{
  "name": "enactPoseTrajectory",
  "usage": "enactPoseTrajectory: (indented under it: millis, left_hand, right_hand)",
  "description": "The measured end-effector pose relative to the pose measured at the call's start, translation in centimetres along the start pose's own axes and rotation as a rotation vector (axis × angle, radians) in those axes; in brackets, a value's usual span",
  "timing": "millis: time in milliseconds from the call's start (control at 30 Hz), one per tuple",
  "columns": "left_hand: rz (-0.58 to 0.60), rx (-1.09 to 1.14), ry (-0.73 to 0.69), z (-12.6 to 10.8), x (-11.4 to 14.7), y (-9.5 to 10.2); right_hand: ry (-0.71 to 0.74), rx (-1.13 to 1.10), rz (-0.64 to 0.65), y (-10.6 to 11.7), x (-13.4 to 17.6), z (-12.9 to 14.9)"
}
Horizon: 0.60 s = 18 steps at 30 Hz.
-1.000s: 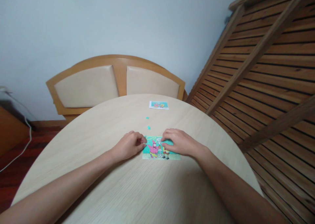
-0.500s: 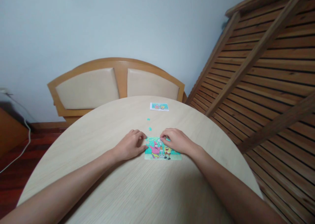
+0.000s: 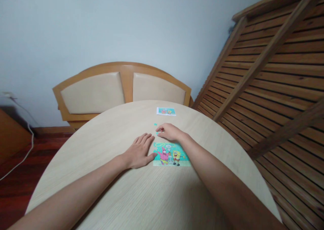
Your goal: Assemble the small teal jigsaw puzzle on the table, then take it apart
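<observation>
A cartoon jigsaw puzzle (image 3: pixel 165 157), mostly turquoise with a pink starfish and a yellow sponge figure, lies on the round table. My left hand (image 3: pixel 140 150) rests flat at its left side, fingers spread, with the thumb tip touching the puzzle's left edge. Beyond the puzzle's far edge, my right hand (image 3: pixel 170 132) reaches over with curled fingers, thumb and index a little apart. Their tips are at a small turquoise puzzle piece (image 3: pixel 157 133) on the table, partly covered by the fingers. Another loose piece (image 3: pixel 155 124) lies slightly farther off.
A small picture card (image 3: pixel 166 111) with the same cartoon scene lies near the far edge of the wooden table (image 3: pixel 111 193). Behind stands a padded wooden headboard (image 3: pixel 126 85) against the wall. A slatted wooden frame (image 3: pixel 265 78) leans at the right. A white cable (image 3: pixel 30 145) hangs at left.
My right hand has left the puzzle's upper part and moved away from me to the nearer loose piece. My left hand has flattened and spread its fingers. The view has shifted slightly.
</observation>
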<state>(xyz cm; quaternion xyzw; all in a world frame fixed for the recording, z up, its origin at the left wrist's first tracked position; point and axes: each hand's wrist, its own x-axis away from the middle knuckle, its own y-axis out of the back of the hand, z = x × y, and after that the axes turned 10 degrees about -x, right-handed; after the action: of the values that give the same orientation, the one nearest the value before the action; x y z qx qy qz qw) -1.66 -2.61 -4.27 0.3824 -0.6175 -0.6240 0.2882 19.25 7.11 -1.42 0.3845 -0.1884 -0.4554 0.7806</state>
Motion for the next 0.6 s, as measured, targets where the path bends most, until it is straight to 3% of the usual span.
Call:
enactPoseTrajectory:
  millis: [333,600]
  left_hand:
    - [0.038,-0.032,-0.005,-0.4,0.0,0.3]
    - [0.03,-0.049,-0.005,-0.4,0.1,0.4]
  right_hand:
    - [-0.085,-0.26,0.013,-0.3,-0.2,-1.1]
    - [-0.059,-0.531,-0.075,2.3,7.2,-3.6]
